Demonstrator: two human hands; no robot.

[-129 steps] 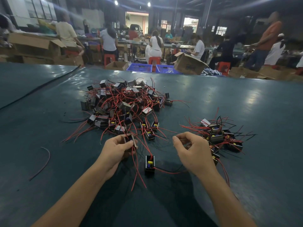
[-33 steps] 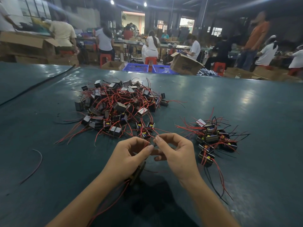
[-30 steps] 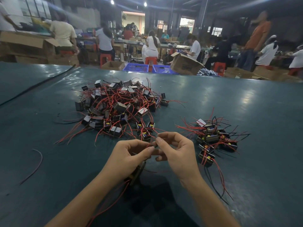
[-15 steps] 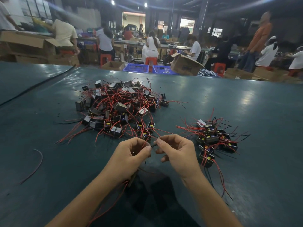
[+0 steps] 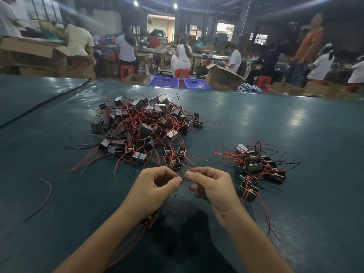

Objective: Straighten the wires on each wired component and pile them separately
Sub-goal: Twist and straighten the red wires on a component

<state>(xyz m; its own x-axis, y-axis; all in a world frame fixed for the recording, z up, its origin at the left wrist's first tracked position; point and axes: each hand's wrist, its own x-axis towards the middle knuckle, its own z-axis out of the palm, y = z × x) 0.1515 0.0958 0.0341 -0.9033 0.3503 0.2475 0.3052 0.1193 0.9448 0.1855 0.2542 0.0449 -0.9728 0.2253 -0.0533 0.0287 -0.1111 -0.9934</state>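
Left hand (image 5: pixel 155 189): near centre, fingers curled, thumb and forefinger tips pressed together on the wire (image 5: pixel 183 177).
Right hand (image 5: pixel 212 186): just right of the left, fingers curled, thumb and forefinger clamped on the same wire; fingertips of both hands almost touching.
Wire: only a short dark stretch showing in the gap between the two pinches, with a speck of red beside it.
Held component (image 5: pixel 152 220): small dark block with a yellow spot, peeping out under the left palm; grip on it hidden; thin red leads (image 5: pixel 126 241) trailing from it toward the near edge.
Tangled pile (image 5: pixel 143 131): far left of the hands; many dark boxy components, some with pale faces, knotted in curling red wires.
Sorted pile (image 5: pixel 258 168): right of the hands, well apart from the tangle; fewer blocks, red and black leads fanning outward.
Table (image 5: pixel 315 203): dark green, glossy.
Loose wire (image 5: pixel 46 194): curved, lying alone at near left.
Far side: cardboard box (image 5: pixel 222 77), blue crates (image 5: pixel 169 81), seated people.
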